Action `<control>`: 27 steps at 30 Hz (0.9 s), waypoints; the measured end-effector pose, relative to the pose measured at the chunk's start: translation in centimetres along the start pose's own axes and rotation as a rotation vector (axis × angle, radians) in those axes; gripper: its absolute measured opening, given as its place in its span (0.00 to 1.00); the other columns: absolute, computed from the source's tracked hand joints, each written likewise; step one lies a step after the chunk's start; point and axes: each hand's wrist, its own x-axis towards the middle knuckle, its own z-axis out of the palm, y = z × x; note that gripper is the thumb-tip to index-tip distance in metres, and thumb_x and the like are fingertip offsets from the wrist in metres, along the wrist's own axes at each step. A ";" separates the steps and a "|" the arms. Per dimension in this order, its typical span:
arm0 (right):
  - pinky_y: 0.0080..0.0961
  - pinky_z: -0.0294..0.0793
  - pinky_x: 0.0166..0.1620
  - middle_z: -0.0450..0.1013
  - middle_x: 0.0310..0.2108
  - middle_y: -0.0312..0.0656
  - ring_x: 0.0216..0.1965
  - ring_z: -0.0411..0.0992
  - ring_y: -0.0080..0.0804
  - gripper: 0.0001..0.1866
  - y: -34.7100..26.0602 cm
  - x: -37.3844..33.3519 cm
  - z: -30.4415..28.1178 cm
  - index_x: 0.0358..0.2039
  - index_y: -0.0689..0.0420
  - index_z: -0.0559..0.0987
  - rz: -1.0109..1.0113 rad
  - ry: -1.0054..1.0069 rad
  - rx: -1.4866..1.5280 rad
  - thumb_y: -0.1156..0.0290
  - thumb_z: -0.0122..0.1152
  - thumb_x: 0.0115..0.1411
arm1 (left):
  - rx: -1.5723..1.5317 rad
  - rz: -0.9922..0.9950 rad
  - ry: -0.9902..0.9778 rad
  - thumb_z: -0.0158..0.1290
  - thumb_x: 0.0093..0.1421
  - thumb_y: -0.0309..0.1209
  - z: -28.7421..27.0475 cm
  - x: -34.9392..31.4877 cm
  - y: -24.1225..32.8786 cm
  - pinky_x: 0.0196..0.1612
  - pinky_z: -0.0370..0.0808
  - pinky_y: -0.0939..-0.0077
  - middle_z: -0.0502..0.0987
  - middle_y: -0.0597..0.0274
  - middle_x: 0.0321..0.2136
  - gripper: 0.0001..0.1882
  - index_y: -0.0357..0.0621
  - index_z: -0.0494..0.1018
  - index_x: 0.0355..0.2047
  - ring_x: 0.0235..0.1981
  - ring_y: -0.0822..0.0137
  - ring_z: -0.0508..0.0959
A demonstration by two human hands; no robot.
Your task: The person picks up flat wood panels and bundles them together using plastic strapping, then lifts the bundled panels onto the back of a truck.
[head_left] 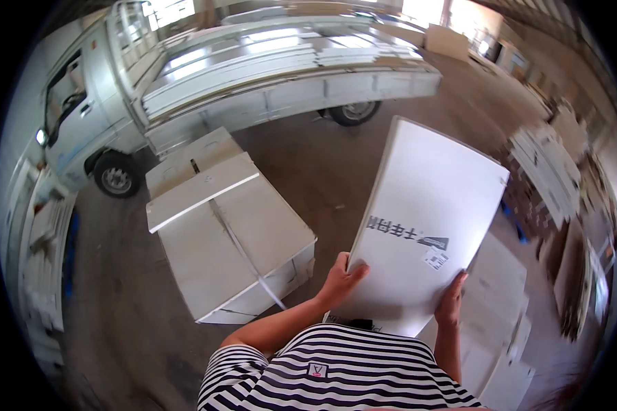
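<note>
A large flat white carton (432, 185) with dark print and a small label is held up in front of my body, its far end tilted away to the right. My left hand (343, 279) grips its left edge, thumb over the top face. On the opposite edge, my right hand (451, 299) holds it with the fingers partly hidden beneath. To the left on the floor sits a big strapped white carton stack (233, 257), with a narrow white board (206, 192) lying across its top.
A flatbed truck (288, 103) loaded with white panels stands across the back. More flat cartons (490, 301) lie low at my right, under the held one. Leaning stacks of boards (545, 175) line the right side, and other panels (48, 253) stand at the far left.
</note>
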 end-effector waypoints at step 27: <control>0.38 0.68 0.50 0.71 0.46 0.58 0.50 0.69 0.46 0.41 18.0 22.1 56.5 0.46 0.70 0.73 0.096 -2.178 -0.992 0.38 0.37 0.61 | -1.163 -0.195 1.865 0.39 0.58 0.64 -3.9 13.9 -8.6 0.34 0.73 0.70 0.73 0.63 0.31 0.39 0.38 0.69 0.47 0.31 0.67 0.73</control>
